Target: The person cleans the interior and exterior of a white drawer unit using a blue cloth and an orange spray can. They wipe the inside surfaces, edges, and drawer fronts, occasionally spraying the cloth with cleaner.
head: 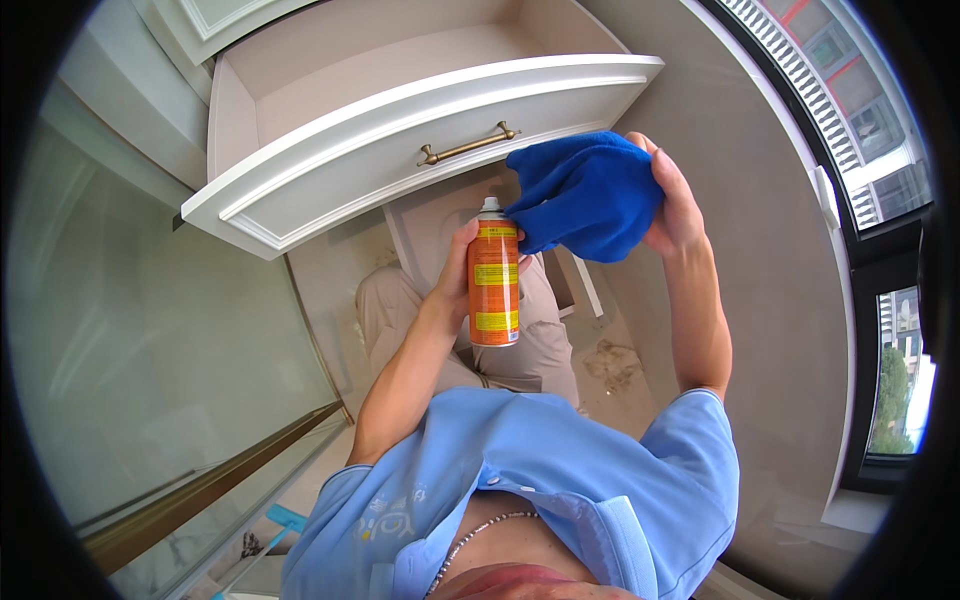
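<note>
My left hand is wrapped around an orange aerosol can with yellow printed bands, held upright in front of my lap. Its white nozzle points up with no cap over it. Out to the right, my right hand grips the edge of a blue cloth. The cloth spreads leftward until it meets the can's upper right side, where it covers some of my left fingers. Just beyond both hands is a white drawer front with a brass bar handle.
The upper drawer is pulled out, and its visible inside is bare. Below it, a lower drawer partly shows. A glass panel with a brass-coloured frame stands left. A wall and a dark-framed window bound the right.
</note>
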{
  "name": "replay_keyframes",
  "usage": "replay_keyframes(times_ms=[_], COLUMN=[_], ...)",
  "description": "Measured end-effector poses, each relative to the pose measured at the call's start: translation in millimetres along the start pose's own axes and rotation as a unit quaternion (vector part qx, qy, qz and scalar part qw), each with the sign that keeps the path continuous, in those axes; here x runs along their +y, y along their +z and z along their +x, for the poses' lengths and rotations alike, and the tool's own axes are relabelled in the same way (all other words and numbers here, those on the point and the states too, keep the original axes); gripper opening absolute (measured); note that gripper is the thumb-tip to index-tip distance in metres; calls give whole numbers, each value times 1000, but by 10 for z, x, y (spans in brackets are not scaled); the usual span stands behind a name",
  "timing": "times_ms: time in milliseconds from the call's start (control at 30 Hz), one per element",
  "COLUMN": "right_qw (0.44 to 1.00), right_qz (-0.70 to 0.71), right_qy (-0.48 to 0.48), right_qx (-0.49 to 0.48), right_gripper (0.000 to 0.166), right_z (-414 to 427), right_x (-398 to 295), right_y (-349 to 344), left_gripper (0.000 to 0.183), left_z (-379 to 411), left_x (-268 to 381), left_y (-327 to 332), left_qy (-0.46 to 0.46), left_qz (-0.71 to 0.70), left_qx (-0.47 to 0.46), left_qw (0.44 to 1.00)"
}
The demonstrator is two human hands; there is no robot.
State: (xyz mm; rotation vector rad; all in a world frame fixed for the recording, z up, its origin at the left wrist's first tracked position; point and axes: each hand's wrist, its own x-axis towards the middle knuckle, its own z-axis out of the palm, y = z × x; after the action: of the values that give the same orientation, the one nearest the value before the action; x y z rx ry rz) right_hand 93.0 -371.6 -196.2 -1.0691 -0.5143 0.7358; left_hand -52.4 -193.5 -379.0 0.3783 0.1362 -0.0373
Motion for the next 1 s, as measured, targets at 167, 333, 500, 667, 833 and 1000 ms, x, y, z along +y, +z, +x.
replay_keyframes(times_ms=[167, 333, 500, 667, 833, 1000], right_qw=[984, 948, 882, 884, 850, 883], right_qz=[-176, -297, -446, -456, -503, -441], right_qy=[-39, -88, -110, -99, -156, -158], right_qx=[-10, 77, 103, 21, -6, 16], right_gripper=[27, 55, 43, 33, 27, 29], right_z=[-163, -412, -505, -694, -648, -857], right_x=[-186, -405, -580, -764, -692, -846], right_y=[-354, -173, -185, -328, -168, -370], left_gripper=[75, 82, 84, 78, 79, 87], left_z=[115, 124, 65, -163, -189, -259], left_x=[-51, 134, -44, -239, -630, -860], left_y=[-178, -336, -466, -626, -419, -337], left_qy=[26, -17, 14, -24, -155, -136], left_qz=[-53, -36, -36, -116, -168, -163], left_qx=[-186, -277, -283, -271, -178, -321], left_qw=[981, 960, 958, 955, 957, 923])
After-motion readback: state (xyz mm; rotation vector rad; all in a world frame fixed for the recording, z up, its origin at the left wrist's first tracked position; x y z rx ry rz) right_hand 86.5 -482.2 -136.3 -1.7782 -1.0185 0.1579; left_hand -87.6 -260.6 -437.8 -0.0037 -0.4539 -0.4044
